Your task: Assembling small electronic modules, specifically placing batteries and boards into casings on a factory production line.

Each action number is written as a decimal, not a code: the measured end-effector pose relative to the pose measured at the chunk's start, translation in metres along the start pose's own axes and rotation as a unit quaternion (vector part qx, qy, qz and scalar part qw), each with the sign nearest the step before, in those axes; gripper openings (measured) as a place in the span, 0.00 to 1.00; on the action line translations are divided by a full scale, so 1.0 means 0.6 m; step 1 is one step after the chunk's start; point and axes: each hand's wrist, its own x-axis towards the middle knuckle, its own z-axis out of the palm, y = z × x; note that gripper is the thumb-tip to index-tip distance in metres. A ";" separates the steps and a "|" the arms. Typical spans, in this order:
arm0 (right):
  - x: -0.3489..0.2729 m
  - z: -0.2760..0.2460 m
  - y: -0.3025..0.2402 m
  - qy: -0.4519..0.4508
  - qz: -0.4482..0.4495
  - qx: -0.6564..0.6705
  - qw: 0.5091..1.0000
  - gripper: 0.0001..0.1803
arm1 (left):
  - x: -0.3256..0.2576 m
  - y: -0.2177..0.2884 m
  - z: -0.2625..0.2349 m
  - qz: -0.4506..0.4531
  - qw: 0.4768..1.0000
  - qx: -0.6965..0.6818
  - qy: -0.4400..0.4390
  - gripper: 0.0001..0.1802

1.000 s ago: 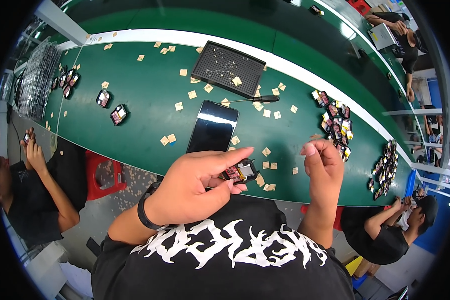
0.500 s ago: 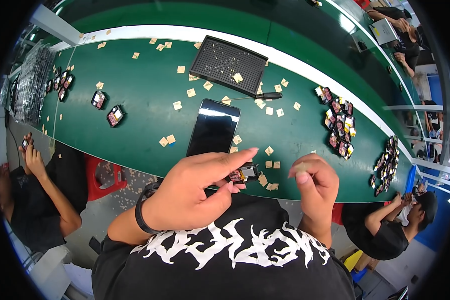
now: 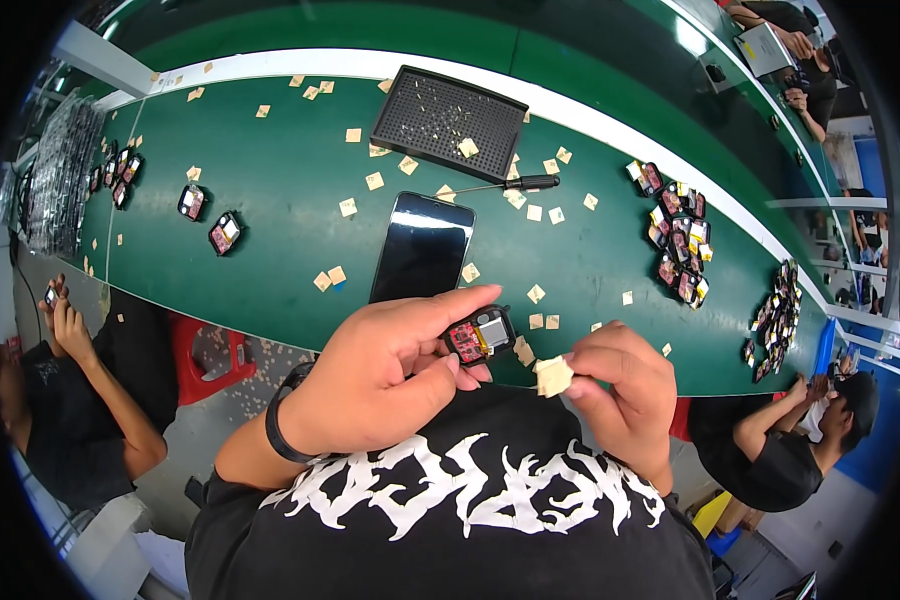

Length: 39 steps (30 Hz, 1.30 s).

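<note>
A small black electronic device (image 3: 478, 338), its case open on a red circuit board and a silver part, is gripped by my left hand (image 3: 375, 365) at the table's near edge. Thumb and fingers close around its sides. To its right, my right hand (image 3: 622, 392) pinches a crumpled cream paper piece (image 3: 553, 376) between thumb and fingertips, apart from the device. Just beyond my left hand lies a smartphone (image 3: 425, 245) with a dark screen. Several cream paper squares (image 3: 536, 293) are scattered on the green table (image 3: 300, 230).
Beyond the phone are a black perforated tray (image 3: 450, 118) and a thin screwdriver (image 3: 532, 182). More open devices (image 3: 682, 240) are piled at right, others (image 3: 225, 232) at left. Co-workers sit on both sides, one person's hands (image 3: 65, 315) at far left.
My right hand has moved left and down toward the device, and the paper piece now shows fully. My left hand has tilted the device so more of its inside shows.
</note>
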 end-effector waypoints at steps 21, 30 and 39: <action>0.010 -0.023 -0.043 0.002 -0.318 -0.332 0.888 0.07 | -0.007 0.032 0.041 0.134 0.957 0.257 -0.020 0.29; -0.006 -0.016 -0.048 0.013 -0.324 -0.389 0.862 0.06 | -0.006 0.027 0.057 0.155 0.947 0.282 -0.012 0.28; -0.016 -0.010 -0.052 0.025 -0.318 -0.407 0.856 0.05 | -0.008 0.025 0.062 0.177 0.936 0.305 -0.002 0.28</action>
